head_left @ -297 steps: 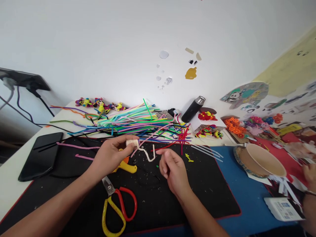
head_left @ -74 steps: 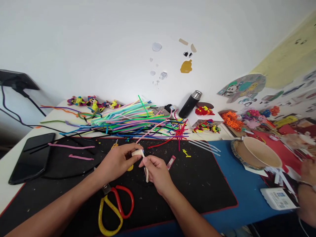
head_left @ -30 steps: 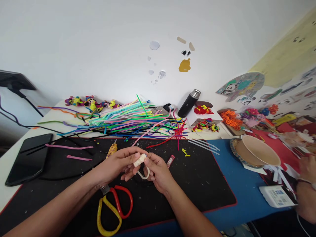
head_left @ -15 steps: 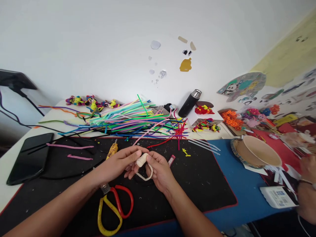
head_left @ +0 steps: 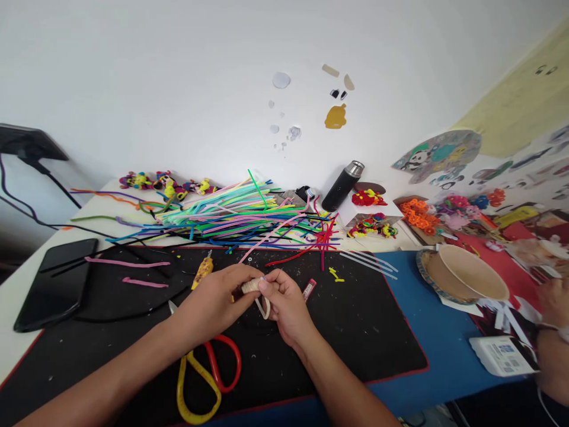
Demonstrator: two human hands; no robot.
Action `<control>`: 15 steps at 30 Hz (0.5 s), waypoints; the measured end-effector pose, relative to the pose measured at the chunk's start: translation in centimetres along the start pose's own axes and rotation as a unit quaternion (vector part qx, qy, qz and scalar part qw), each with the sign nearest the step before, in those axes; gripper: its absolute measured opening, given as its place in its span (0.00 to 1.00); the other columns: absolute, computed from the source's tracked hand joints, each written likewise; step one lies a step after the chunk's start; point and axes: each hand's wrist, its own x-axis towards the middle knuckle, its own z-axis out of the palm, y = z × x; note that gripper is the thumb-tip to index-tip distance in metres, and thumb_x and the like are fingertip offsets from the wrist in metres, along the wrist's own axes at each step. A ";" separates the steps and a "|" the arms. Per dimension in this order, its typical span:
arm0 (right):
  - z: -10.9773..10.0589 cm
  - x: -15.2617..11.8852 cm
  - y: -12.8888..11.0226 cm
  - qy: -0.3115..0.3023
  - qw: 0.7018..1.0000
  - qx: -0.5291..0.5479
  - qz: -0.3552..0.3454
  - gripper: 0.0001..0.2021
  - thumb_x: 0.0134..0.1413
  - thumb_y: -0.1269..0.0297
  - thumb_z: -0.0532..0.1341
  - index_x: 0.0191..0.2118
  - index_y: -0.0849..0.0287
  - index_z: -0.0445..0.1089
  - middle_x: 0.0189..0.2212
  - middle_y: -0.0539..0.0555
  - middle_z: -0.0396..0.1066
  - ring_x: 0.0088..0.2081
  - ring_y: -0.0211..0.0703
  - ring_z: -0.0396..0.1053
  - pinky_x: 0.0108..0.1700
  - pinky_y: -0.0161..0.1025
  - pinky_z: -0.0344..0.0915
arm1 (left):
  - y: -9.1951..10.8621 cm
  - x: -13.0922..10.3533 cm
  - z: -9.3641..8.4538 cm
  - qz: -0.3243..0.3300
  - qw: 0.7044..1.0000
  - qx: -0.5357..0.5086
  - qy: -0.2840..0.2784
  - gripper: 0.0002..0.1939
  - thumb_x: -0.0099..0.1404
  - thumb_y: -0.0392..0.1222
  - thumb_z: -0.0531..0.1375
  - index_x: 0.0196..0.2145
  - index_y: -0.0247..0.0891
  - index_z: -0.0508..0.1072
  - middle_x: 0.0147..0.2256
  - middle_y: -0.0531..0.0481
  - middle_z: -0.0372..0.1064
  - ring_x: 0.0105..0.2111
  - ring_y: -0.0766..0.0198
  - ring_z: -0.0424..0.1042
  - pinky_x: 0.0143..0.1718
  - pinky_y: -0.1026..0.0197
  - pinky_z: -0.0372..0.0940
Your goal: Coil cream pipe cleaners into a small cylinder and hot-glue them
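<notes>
Between my two hands is a cream pipe cleaner (head_left: 252, 286), wound into a tight coil, with a loose loop of it hanging below. My left hand (head_left: 224, 289) pinches the coil from the left between thumb and fingers. From the other side my right hand (head_left: 284, 302) is closed on the coil's right end, near where the tail comes off. Scissors (head_left: 198, 385) with one yellow and one red handle lie under my left forearm, which covers part of them. A yellow-handled tool (head_left: 203, 271) rests just beyond my left hand.
A heap of colourful pipe cleaners (head_left: 240, 210) lies along the wall, with a black flask (head_left: 342, 187) to its right. A phone (head_left: 57, 284) is at the left of the black mat (head_left: 355, 344). A bowl (head_left: 471, 273) stands at right, near another person's arm (head_left: 551, 356).
My left hand has turned over the coil, its fingers now closing round it from above. The coil is tipped flatter, and the hanging loop has become narrower.
</notes>
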 end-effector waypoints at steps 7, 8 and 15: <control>0.0 -0.1 0.4 -0.030 0.999 -0.019 -0.006 0.22 0.51 0.46 0.75 0.31 0.57 0.68 0.13 0.37 0.53 0.15 0.27 0.42 0.18 0.30 0.40 | -0.1 0.0 -0.4 -0.027 0.998 0.031 0.054 0.07 0.65 0.43 0.64 0.40 0.42 0.79 0.35 0.48 0.80 0.34 0.57 0.76 0.36 0.60 0.65; 0.1 -0.2 0.4 -0.036 0.999 -0.025 -0.009 0.22 0.51 0.45 0.74 0.30 0.58 0.68 0.13 0.37 0.52 0.15 0.27 0.42 0.18 0.31 0.40 | -0.1 0.0 -0.5 -0.029 0.997 0.037 0.056 0.06 0.65 0.43 0.64 0.39 0.42 0.79 0.35 0.49 0.80 0.34 0.57 0.76 0.35 0.60 0.65; 0.4 -0.4 -0.3 -0.038 0.997 -0.056 -0.023 0.22 0.53 0.44 0.72 0.30 0.59 0.72 0.12 0.37 0.50 0.14 0.27 0.42 0.19 0.32 0.39 | -1.0 0.5 -0.6 -0.088 0.995 -0.040 0.032 0.10 0.66 0.46 0.65 0.42 0.41 0.79 0.31 0.51 0.78 0.30 0.59 0.75 0.30 0.63 0.64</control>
